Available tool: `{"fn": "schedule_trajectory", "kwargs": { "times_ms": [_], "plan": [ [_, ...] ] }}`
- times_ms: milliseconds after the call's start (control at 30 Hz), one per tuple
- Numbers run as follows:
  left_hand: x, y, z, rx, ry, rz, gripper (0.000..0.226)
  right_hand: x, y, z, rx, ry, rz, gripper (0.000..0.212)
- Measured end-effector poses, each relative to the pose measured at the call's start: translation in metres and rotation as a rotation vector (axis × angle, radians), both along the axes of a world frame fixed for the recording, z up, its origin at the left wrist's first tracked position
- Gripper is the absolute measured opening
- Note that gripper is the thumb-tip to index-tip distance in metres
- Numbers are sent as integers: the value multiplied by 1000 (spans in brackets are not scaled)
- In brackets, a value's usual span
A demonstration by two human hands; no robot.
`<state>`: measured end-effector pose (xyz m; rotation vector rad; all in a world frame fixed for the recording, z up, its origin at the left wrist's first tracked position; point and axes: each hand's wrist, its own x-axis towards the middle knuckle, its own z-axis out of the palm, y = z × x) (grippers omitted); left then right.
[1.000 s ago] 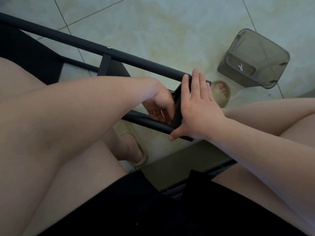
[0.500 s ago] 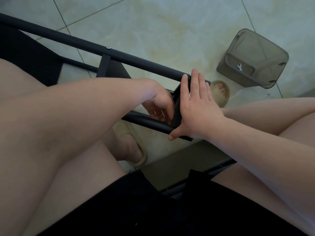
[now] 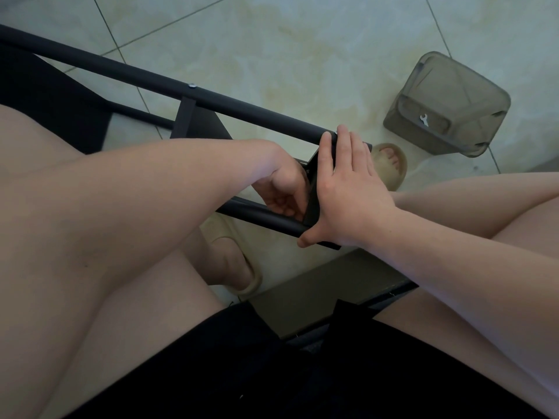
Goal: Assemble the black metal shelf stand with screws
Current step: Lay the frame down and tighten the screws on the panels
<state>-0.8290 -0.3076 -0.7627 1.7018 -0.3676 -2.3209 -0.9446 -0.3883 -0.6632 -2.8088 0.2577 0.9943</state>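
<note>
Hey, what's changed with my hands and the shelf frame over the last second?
Nothing visibly changed. The right hand stays pressed flat against the frame's end bar, and the left hand stays curled on the bar's other side.

The shelf stand's tubes (image 3: 121,72) are showing as smooth black-coated metal with a matt, faintly satin finish. The small screw head (image 3: 191,85) in the upper tube is glinting as bare silvery metal. The floor tiles (image 3: 272,40) are gleaming glossy and smooth, with pale marbled veining. The container (image 3: 453,86) is looking like smoky translucent plastic, and the little wrench (image 3: 424,119) on it is shining as metal. The slippers (image 3: 252,282) are appearing matt and rubbery, and the shorts (image 3: 242,373) are looking like soft black cloth.
</note>
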Motion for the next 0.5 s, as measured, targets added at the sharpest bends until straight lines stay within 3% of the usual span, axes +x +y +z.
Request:
{"fn": "schedule_trajectory", "kwargs": {
  "times_ms": [500],
  "plan": [
    [2, -5, 2, -18, -15, -9, 13, 0, -1, -2, 5, 7, 6, 169]
  ]
}}
